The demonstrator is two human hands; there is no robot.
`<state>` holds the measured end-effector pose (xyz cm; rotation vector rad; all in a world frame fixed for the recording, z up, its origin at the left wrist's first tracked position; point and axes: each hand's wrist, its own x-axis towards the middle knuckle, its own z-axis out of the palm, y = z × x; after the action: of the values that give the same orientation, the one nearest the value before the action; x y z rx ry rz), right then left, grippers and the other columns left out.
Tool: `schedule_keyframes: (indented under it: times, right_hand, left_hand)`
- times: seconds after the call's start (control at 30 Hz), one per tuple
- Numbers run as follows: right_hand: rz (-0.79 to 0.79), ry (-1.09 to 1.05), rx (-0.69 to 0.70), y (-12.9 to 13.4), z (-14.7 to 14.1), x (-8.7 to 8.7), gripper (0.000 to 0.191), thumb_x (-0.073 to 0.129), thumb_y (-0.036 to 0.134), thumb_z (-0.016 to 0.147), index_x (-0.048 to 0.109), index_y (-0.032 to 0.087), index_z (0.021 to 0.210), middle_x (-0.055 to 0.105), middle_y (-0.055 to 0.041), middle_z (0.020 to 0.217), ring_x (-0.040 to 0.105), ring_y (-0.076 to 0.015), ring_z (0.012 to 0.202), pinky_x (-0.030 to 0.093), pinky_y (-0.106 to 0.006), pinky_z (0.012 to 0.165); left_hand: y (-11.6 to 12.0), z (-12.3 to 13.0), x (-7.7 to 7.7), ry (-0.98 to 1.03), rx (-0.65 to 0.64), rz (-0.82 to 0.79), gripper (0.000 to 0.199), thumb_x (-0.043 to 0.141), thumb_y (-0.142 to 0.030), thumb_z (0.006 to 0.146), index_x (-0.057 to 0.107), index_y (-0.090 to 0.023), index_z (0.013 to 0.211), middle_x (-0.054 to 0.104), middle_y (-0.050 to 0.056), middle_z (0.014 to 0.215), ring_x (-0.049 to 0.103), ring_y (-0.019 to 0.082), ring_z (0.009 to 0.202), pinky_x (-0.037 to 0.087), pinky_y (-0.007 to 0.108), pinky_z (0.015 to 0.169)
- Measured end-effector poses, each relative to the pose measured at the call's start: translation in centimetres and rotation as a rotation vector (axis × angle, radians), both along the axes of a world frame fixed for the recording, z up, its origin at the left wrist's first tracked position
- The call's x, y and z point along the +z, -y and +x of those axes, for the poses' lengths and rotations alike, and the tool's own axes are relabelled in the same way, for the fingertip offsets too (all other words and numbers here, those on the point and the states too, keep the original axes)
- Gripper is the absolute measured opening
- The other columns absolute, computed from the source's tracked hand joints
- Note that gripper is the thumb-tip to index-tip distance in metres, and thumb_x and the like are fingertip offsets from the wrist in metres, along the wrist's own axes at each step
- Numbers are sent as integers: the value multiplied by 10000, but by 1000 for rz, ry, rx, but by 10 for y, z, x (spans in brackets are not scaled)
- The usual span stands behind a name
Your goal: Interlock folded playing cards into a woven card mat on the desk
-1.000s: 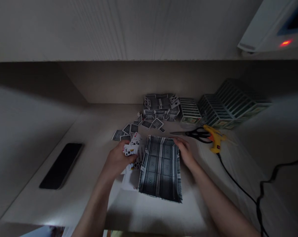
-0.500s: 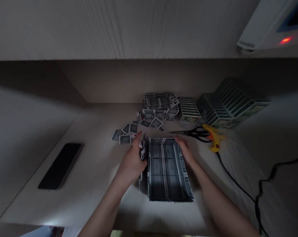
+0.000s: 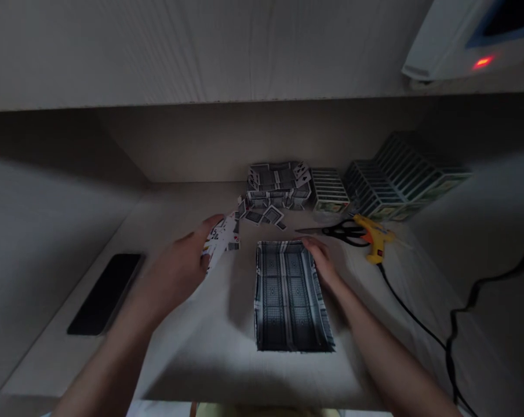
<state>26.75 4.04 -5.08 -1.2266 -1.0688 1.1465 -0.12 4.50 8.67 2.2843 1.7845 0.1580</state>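
Observation:
A tray-like box made of playing cards (image 3: 283,295), patterned card backs showing inside, stands on the table in front of me. My right hand (image 3: 320,260) grips its far right corner, fingers partly hidden behind the wall. To the left of the box and apart from it, my left hand (image 3: 186,263) is closed on a playing card piece (image 3: 218,237), its white printed side showing; whether it is one card or several joined I cannot tell. Small cut cards (image 3: 262,216) lie scattered beyond my left hand, which hides some of them.
A phone (image 3: 105,294) lies at left. Behind are a card-covered block (image 3: 279,185) and stacked card boxes (image 3: 329,188), with taller stacks (image 3: 401,179) at right. Scissors (image 3: 344,231) lie against a yellow glue gun (image 3: 375,238) with a black cord (image 3: 412,307). A shelf (image 3: 201,52) overhangs.
My left hand has moved left, away from the box's side, and turned the card piece so its white face shows. My right hand stays at the box corner.

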Motion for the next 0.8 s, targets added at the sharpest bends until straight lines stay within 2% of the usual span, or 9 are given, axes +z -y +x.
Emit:
schedule_keyframes:
  times: [0.07, 0.17, 0.3, 0.53, 0.67, 0.8]
  right_hand:
    - [8, 15, -3, 0, 0, 1, 256, 527, 461, 741, 658, 242, 725, 617, 1, 668, 548, -192, 675, 380, -292, 597]
    - [7, 35, -9, 1, 0, 2, 263, 528, 465, 737, 644, 234, 685, 615, 1, 669, 546, -190, 678, 381, -292, 601]
    - [10, 37, 9, 1, 0, 2, 277, 515, 470, 745, 644, 230, 695, 625, -4, 698, 548, -189, 673, 387, -294, 601]
    - [-11, 26, 6, 0, 0, 1, 296, 524, 485, 734, 674, 234, 776, 643, -11, 717, 568, -200, 693, 402, -306, 621]
    - [-13, 37, -1, 1, 0, 2, 312, 518, 498, 735, 673, 232, 789, 642, -14, 700, 563, -196, 670, 399, -298, 589]
    - [5, 21, 2, 1, 0, 2, 296, 528, 486, 736, 673, 236, 801, 635, -5, 693, 559, -189, 663, 392, -292, 586]
  left_hand:
    - [3, 4, 0, -17, -84, -26, 654, 414, -130, 757, 243, -338, 1353, 619, 29, 1075, 616, 212, 860, 453, 289, 700]
    - [11, 12, -13, 49, -239, -153, 688, 354, -68, 766, 177, -331, 1377, 588, 48, 1152, 603, 202, 939, 450, 278, 743]
    - [17, 15, -29, 139, -154, -128, 737, 383, -71, 749, 111, -319, 1388, 535, 61, 1217, 564, 208, 1022, 444, 287, 785]
    - [15, 13, -36, 202, -16, -127, 780, 495, -162, 723, 101, -249, 1391, 607, 73, 1102, 605, 204, 932, 452, 266, 734]
    - [15, 12, -43, 82, -15, -149, 768, 527, -183, 711, 152, -263, 1377, 639, 76, 1030, 627, 231, 871, 445, 271, 678]
    - [12, 7, -48, -63, 5, -179, 710, 464, -134, 729, 170, -227, 1368, 661, 100, 937, 629, 274, 846, 431, 310, 660]
